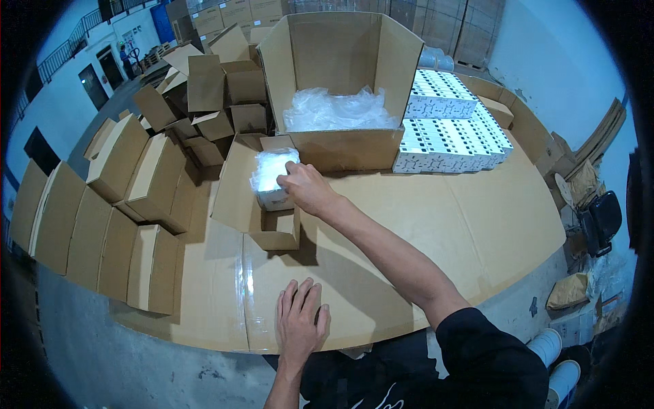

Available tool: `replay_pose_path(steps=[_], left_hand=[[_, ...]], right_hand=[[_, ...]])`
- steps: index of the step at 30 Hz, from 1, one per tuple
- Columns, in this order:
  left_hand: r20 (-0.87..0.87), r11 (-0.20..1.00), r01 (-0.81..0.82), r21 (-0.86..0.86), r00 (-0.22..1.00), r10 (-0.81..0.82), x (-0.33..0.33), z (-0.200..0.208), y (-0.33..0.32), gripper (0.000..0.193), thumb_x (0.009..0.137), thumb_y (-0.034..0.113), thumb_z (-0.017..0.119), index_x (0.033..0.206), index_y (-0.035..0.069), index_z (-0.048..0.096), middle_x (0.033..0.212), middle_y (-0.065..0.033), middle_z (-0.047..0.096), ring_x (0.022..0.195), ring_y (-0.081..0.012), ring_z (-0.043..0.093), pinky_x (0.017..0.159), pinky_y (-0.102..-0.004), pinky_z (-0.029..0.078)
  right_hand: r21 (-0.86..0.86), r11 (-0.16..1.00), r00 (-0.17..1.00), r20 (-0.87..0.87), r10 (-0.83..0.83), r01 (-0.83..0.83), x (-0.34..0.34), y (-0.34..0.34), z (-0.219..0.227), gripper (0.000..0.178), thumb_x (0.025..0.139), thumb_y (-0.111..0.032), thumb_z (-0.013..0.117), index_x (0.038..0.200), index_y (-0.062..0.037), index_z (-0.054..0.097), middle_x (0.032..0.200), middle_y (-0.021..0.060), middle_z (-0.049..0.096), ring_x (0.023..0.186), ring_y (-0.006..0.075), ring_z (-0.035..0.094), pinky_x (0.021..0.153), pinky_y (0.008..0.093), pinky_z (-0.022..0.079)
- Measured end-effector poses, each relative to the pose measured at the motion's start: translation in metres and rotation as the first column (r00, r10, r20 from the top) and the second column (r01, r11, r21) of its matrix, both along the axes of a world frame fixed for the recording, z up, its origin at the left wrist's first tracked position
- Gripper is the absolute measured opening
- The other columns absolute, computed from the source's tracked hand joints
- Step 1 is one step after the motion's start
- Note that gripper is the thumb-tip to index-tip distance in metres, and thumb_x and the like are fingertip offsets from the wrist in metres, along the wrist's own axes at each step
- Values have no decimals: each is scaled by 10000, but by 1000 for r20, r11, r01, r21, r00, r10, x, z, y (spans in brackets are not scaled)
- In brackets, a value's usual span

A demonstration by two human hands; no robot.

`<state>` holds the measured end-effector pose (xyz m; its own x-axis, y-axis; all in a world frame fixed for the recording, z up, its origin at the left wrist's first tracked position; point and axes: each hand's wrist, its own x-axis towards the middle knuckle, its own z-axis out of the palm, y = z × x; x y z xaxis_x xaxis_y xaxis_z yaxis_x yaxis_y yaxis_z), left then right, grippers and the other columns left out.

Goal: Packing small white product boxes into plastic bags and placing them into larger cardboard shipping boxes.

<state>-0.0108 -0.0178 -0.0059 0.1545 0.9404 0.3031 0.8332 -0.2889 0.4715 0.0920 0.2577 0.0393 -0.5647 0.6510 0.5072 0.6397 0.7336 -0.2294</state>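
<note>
White bundle point(271, 180) against right-hand fingers point(290, 180)

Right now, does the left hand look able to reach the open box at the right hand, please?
Probably yes: the left hand lies palm-down on the cardboard, and nothing stands between it and the open box.

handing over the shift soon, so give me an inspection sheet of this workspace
Surface: brown cardboard worktop, clear tape along a seam
Job's things: plastic-wrapped package at the opening of a small carton
Clutter: brown cartons piled left; large carton holding clear plastic; white boxes stacked right
Hands: right hand touching the package; left hand palm-down on the worktop
Cables: nothing seen
Surroundings: stacked cartons behind, person in background at left
</note>
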Motion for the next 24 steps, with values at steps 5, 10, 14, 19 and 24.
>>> replay_pose_path(steps=[5, 10, 14, 19, 24], left_hand=[[-2, 1000, 1, -3, 1000, -1, -1, 0, -2, 439, 864, 179, 679, 1276, 31, 644, 1378, -141, 580, 1334, -389, 468, 1129, -517, 357], [-44, 999, 39, -29, 998, -40, 8, 1, 5, 472, 855, 179, 687, 1300, 36, 627, 1398, -142, 566, 1351, -395, 446, 1145, -518, 338], [-95, 996, 82, -45, 992, -86, 6, 2, 6, 516, 857, 158, 667, 1344, 13, 574, 1441, -188, 519, 1369, -442, 407, 1161, -532, 305], [-121, 984, 161, -77, 978, -169, 46, 0, 45, 516, 889, 151, 634, 1378, 12, 543, 1474, -203, 473, 1398, -451, 357, 1184, -531, 276], [-87, 962, 273, -11, 958, -273, 94, -8, 120, 477, 909, 160, 627, 1367, 42, 564, 1479, -180, 493, 1403, -421, 387, 1180, -528, 286]], right_hand=[[40, 999, 1000, -3, 19, -19, -3, 3, -3, 74, 797, -89, 662, 793, -25, 700, 940, 187, 624, 866, 382, 652, 749, 503, 538], [-226, 972, 981, 191, -24, 67, 15, -6, 5, 320, 813, -134, 658, 1118, -63, 725, 1232, 198, 572, 1140, 357, 587, 901, 497, 500], [-114, 993, 983, -182, -30, 9, 41, -39, 8, 633, 850, -144, 719, 1439, -120, 487, 1365, 197, 485, 1192, 382, 518, 981, 495, 461], [-162, 987, 940, -338, -53, -3, 149, -63, -4, 533, 886, -120, 710, 1385, -91, 527, 1324, 183, 491, 1209, 357, 549, 1027, 439, 473], [-231, 963, 926, -316, -209, 139, 267, -74, -10, 421, 880, -112, 707, 1280, -74, 584, 1271, 172, 529, 1150, 369, 573, 979, 436, 498]])
